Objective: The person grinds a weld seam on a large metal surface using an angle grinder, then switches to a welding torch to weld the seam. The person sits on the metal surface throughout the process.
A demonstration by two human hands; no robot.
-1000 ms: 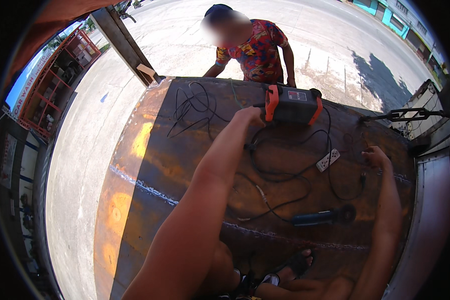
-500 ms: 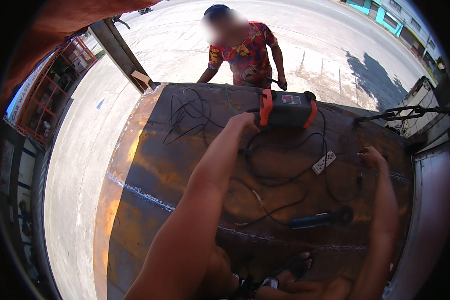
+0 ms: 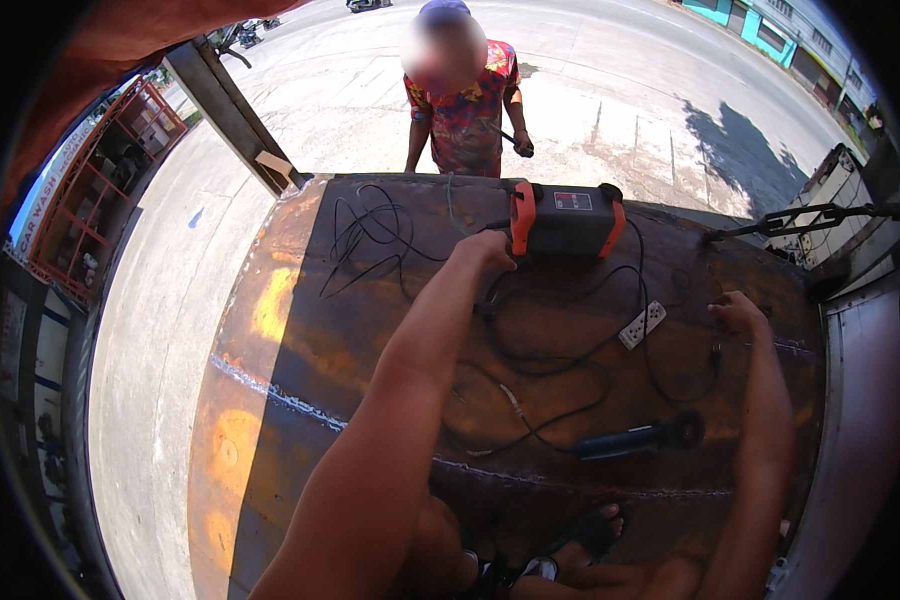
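Carrier: rusty steel plate [image 3: 305, 345]. A tangle of black cable [image 3: 358, 231] lies near its far left corner. The left hand [image 3: 490, 250] is at the left end of the black-and-orange machine [image 3: 567, 222], which stands close to the far edge, right of its middle. Step in hand, as judged: handling at that end of the machine. Any next move there would call for a confirmed hold and slack in the cables. Left arm: extended from the lower edge, wrist bent down, fingers curled; whether they are clamped on anything cannot be told. The blue grinder [image 3: 625, 441] lies toward the near edge; the white power strip [image 3: 642, 326] lies between machine and right hand [image 3: 742, 313]. Right arm: raised near the right edge, fingers bent inward; their closure cannot be told.
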